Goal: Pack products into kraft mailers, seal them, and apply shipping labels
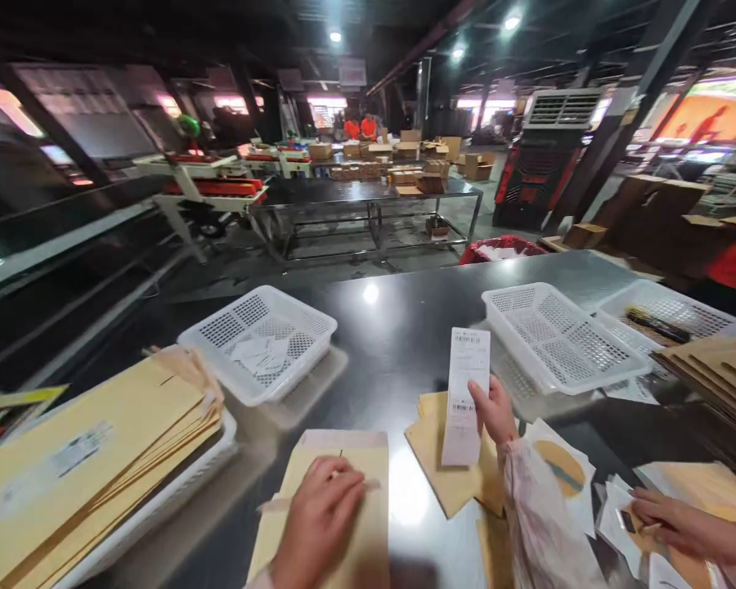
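Note:
My left hand [324,517] rests on a tan paper envelope [368,536] lying on the dark metal table, its flap end pointing away from me. The fingers are curled and pressed together. A pale strip [275,505] crosses the envelope under them; whether they grip it is hidden. In my right hand [495,413], between thumb and fingers, is a long white printed label sheet [464,360] with barcodes, held up above the table. Below the sheet lie more tan envelopes [445,483]. White papers with round tan windows [561,466] lie beside my right sleeve.
Another person's hand [680,523] handles papers at lower right. A white basket [258,343] holds papers; other white baskets [555,335] stand at right. Stacked envelopes [98,458] fill a basket at left. Cardboard pieces [720,376] lie along the right edge.

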`<state>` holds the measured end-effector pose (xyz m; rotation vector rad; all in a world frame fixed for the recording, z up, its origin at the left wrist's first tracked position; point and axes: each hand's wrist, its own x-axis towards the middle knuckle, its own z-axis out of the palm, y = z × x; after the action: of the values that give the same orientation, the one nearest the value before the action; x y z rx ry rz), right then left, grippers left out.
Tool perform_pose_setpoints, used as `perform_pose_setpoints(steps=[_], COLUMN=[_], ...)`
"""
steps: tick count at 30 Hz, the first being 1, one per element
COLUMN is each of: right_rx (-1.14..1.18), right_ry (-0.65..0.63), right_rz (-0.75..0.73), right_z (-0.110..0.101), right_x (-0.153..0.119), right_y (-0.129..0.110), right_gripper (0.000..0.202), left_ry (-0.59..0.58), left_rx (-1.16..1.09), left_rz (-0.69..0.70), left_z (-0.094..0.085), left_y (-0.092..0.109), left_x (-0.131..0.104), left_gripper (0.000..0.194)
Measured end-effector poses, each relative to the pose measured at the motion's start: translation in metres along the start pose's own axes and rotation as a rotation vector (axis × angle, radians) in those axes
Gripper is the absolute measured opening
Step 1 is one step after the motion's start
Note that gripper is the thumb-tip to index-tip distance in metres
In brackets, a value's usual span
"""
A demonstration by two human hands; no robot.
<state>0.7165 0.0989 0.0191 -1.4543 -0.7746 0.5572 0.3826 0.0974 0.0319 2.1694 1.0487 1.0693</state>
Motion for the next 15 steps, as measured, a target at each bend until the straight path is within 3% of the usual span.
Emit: perform_pose_setpoints(steps=[2, 4, 8, 10, 12, 15], right_rx=[0.157, 0.152, -0.019, -0.089, -0.132, -0.086], right_ry=[-0.166, -0.282, -0.330, -0.385, -0.526, -0.697], right_rz=[0.071, 0.106, 0.099, 0.143, 0.205, 0.299], right_z=[0.026, 0.046, 0.059, 0.053, 0.041, 0.021], right_x=[-0.047, -0.096, -0.161, -0.177, -0.187, -0.203], right_y=[0.002, 0.001, -0.001, 0.003, 0.010, 0.020], right_gripper=[0.053, 0.050, 0.048, 0.047, 0.043, 0.042], left_ry=[0.014, -0.052, -0.359, -0.462, -0.490, -0.438], left_rx=[0.150, 0.331, 0.568, 0.662, 0.763, 0.810], left_rz=[0.180, 0.202, 0.183, 0.153, 0.034, -0.163], left_z=[0.022, 0.040, 0.053, 0.048, 0.030, -0.017], left_y=[0.021, 0.035, 0.034, 0.022, 0.009, -0.012], left_x=[0.025, 0.039, 0.025, 0.011, 0.007, 0.037], left_gripper=[0.025, 0.021, 0.017, 0.018, 0.022, 0.022])
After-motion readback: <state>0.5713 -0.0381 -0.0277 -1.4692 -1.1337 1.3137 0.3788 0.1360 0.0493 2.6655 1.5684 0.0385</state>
